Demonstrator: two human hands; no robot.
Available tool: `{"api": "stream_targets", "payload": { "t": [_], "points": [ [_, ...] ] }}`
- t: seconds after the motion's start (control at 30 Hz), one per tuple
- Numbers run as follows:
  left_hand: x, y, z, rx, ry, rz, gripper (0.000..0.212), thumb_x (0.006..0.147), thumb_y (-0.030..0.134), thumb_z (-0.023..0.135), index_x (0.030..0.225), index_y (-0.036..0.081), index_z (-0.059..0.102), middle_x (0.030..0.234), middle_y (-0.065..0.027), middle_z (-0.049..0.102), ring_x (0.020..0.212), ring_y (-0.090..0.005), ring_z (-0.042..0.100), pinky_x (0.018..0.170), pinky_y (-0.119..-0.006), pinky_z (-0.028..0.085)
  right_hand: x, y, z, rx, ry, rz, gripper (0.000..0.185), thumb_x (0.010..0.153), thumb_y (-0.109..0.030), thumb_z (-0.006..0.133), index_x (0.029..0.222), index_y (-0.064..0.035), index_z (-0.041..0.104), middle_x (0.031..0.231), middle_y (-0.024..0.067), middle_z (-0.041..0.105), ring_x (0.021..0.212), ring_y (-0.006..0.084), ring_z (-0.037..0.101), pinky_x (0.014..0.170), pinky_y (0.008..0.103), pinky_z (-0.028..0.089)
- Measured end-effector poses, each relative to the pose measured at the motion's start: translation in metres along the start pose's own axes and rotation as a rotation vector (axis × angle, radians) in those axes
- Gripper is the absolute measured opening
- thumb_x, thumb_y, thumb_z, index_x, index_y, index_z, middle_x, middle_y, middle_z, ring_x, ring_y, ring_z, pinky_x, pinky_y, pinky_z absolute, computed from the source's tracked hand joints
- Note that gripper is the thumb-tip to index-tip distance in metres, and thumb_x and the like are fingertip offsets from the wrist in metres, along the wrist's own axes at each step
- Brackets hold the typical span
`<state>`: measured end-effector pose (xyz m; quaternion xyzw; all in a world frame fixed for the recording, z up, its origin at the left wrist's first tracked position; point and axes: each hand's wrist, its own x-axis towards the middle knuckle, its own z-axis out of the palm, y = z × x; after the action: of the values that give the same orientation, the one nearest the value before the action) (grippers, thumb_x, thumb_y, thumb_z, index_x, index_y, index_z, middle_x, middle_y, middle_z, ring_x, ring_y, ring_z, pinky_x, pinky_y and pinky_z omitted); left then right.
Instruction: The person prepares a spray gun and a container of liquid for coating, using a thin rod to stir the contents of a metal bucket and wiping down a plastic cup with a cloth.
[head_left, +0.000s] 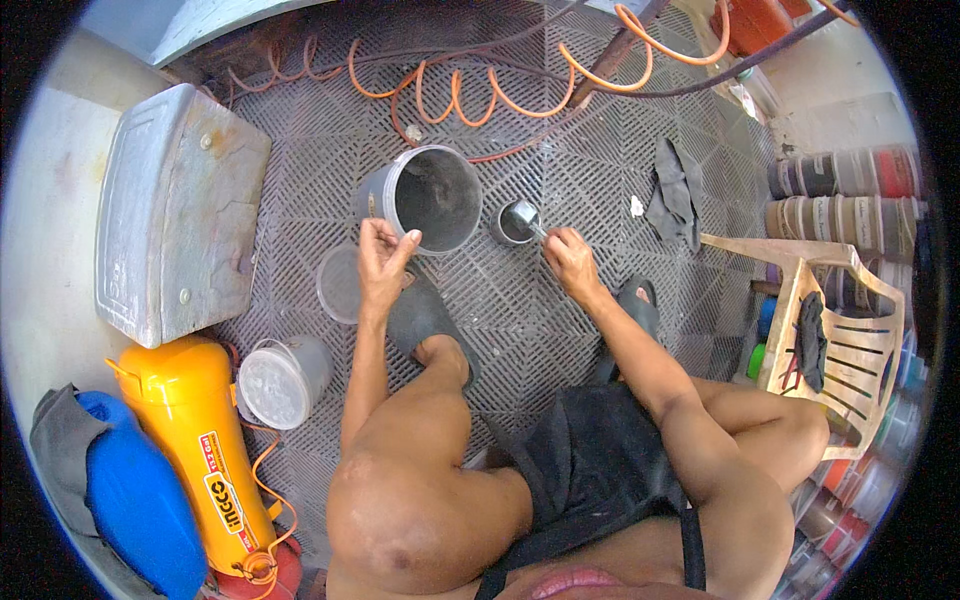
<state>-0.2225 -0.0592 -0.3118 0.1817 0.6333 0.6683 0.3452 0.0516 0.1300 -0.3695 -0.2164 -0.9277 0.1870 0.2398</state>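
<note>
My left hand (386, 259) grips the rim of a large plastic bucket (371, 187), which is tilted and shows dark powder or residue inside. In my right hand (571, 259) is the handle of a small metal scoop or ladle (522, 213). Its bowl lies over the mouth of a small cup (501, 234) to the right of the bucket. The cup's contents look dark, partly hidden by the scoop. A round translucent lid (339, 283) lies on the floor mat just left of my left hand.
A lidded plastic pail (277, 386), a yellow INGCO air tank (196, 442) and a grey cooler box (214, 217) stand left. Coiled orange hose (457, 112) runs across the top. At right are a dark cloth (673, 199), a plastic chair (862, 330) and stacked containers (840, 221).
</note>
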Motion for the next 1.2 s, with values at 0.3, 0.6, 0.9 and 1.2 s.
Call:
{"api": "stream_targets", "payload": {
  "t": [0.3, 0.6, 0.9, 1.2],
  "points": [
    [0.021, 0.006, -0.021, 0.036, -0.146, 0.06, 0.029, 0.089, 0.009, 0.073, 0.091, 0.008, 0.044, 0.08, 0.0004, 0.048, 0.069, -0.0082, 0.053, 0.062, -0.023, 0.046, 0.069, -0.055, -0.026, 0.206, 0.209, -0.079, 0.013, 0.081, -0.004, 0.071, 0.082, -0.001, 0.058, 0.083, 0.013, 0.062, 0.076, 0.032, 0.062, 0.067, 0.0404, 0.051],
    [0.04, 0.02, -0.02, 0.081, -0.258, -0.028, 0.026, 0.088, 0.006, 0.072, 0.091, 0.008, 0.046, 0.079, 0.0021, 0.046, 0.069, -0.0068, 0.05, 0.063, -0.022, 0.047, 0.175, -0.094, 0.058, 0.062, -0.432, -0.086, 0.02, 0.087, -0.013, 0.052, 0.096, -0.0027, 0.067, 0.089, 0.0254, 0.068, 0.085, 0.0423, 0.069, 0.073, 0.0502, 0.055],
    [0.044, 0.019, -0.035, 0.155, -0.323, -0.043, 0.026, 0.087, 0.007, 0.073, 0.095, 0.009, 0.049, 0.082, 0.0047, 0.047, 0.073, -0.0057, 0.047, 0.065, -0.021, 0.041, 0.187, -0.108, 0.106, 0.15, -0.594, 0.127, 0.028, 0.087, -0.018, 0.05, 0.086, -0.0006, 0.072, 0.092, 0.028, 0.069, 0.089, 0.0421, 0.069, 0.081, 0.0501, 0.054],
    [0.041, 0.021, -0.026, 0.163, -0.359, -0.037, 0.028, 0.086, 0.008, 0.075, 0.094, 0.008, 0.047, 0.081, 0.0042, 0.044, 0.072, -0.0054, 0.044, 0.064, -0.022, 0.04, 0.182, -0.093, 0.091, -0.029, -0.644, -0.307, 0.023, 0.085, -0.016, 0.053, 0.08, -0.002, 0.07, 0.084, 0.0248, 0.07, 0.081, 0.04, 0.07, 0.073, 0.0499, 0.055]
  ]
}}
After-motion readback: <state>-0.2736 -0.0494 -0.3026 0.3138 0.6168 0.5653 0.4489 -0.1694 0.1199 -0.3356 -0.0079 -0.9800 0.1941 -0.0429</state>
